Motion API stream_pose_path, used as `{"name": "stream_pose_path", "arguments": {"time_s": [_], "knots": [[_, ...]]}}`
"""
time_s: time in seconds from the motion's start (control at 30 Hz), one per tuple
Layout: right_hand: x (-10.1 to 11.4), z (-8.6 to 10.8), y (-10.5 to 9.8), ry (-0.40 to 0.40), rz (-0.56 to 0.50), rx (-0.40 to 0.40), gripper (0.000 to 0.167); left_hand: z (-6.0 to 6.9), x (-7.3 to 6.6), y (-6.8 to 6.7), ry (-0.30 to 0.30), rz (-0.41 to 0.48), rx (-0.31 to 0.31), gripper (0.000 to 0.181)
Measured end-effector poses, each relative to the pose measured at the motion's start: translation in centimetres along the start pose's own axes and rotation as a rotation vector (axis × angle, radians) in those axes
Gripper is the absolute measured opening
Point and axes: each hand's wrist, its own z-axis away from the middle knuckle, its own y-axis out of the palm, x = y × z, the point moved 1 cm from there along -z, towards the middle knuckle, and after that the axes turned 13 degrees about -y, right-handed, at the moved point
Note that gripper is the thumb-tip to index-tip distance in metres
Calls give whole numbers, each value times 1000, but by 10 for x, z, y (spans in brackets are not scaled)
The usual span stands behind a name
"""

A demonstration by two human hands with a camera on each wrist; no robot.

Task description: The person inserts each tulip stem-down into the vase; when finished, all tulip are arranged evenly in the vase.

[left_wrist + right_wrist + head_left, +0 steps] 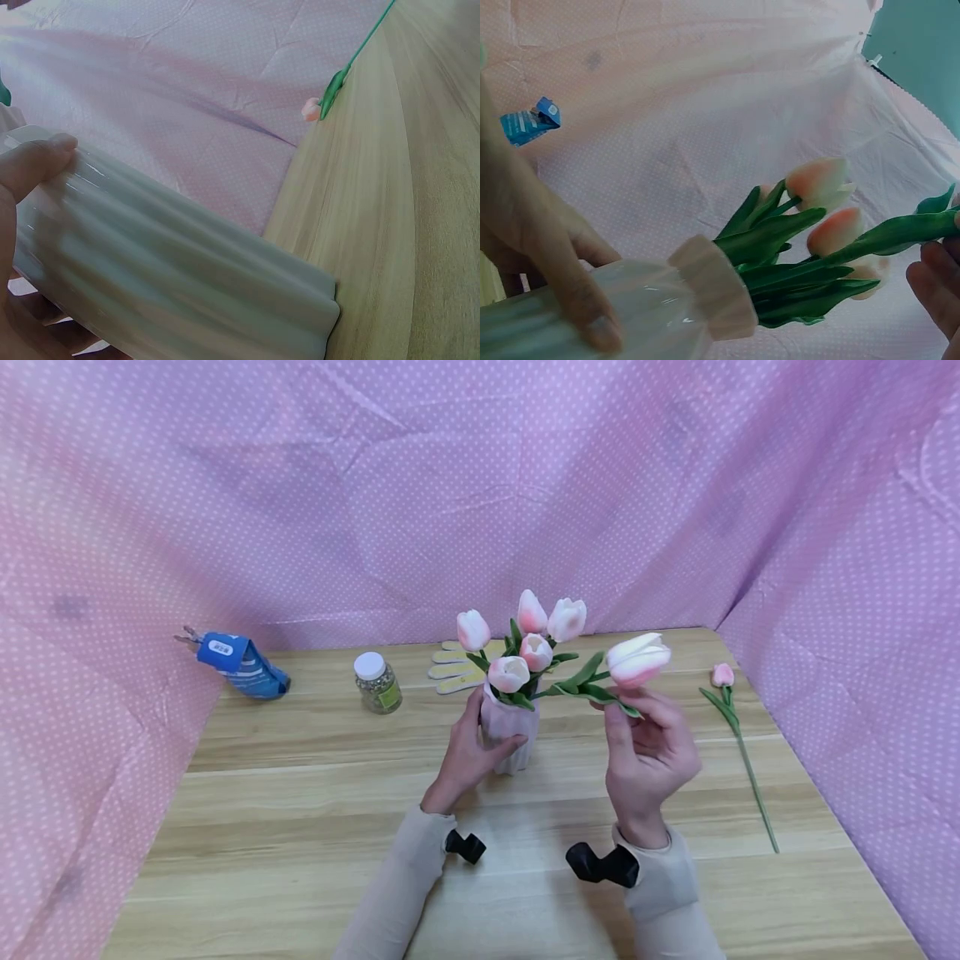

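Note:
My left hand (467, 753) grips a pale ribbed vase (517, 727), which stands upright on the wooden table. Its thumb lies across the vase's front side. Several pink-and-white tulips (509, 674) with green leaves stand in the vase. To the right of the opening, my right hand (654, 764) pinches another tulip (639, 660) just below its bloom, among the leaves. That tulip leans toward the vase in the right wrist view, its leaf (907, 231) crossing in front of the others. The lower end of its stem is hidden among the leaves at the vase's mouth.
One more tulip (722, 675) lies on the table (300, 827) at the right. Behind the vase is a yellow-and-white glove (455, 670). A white-lidded jar (380, 687) and a blue packet (243, 667) stand toward the left. Pink dotted cloth (375, 485) hangs around the table.

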Motion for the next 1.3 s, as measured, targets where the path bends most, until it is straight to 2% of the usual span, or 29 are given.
{"name": "stream_pose_path", "arguments": {"time_s": [0.4,0.67,0.97,1.17,1.3], "knots": [[-12,16,-2,21,94,233,18,0,-3,0,-12,19,2,89],[-21,23,-3,52,121,365,9,-1,-2,1,18,12,-8,88],[-25,28,-6,101,178,412,29,-1,-1,1,13,9,-8,90],[-20,24,-11,134,169,438,15,-1,0,1,-12,9,-4,92],[-16,17,-16,132,132,440,18,-1,0,0,-24,9,4,92]]}}
